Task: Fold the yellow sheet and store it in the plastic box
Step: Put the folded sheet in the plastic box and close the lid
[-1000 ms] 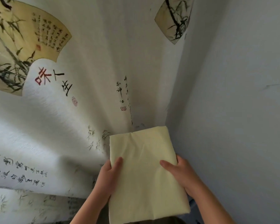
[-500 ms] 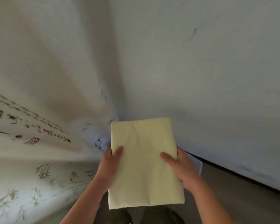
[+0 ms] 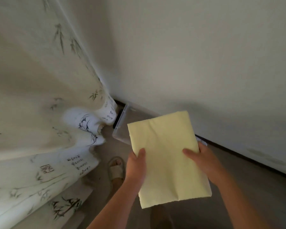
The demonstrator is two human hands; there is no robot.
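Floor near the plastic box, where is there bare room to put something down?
Bare floor runs to the right of the right hand, bordered by the wall's dark baseboard. It is crowded to the left: the printed curtain pools beside the plastic box, and a slippered foot stands between them. The folded yellow sheet, held by the left hand too, hides most of the box.

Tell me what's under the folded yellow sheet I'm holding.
A clear plastic box on the floor shows past the folded yellow sheet; the sheet covers most of it, so its contents can't be seen.
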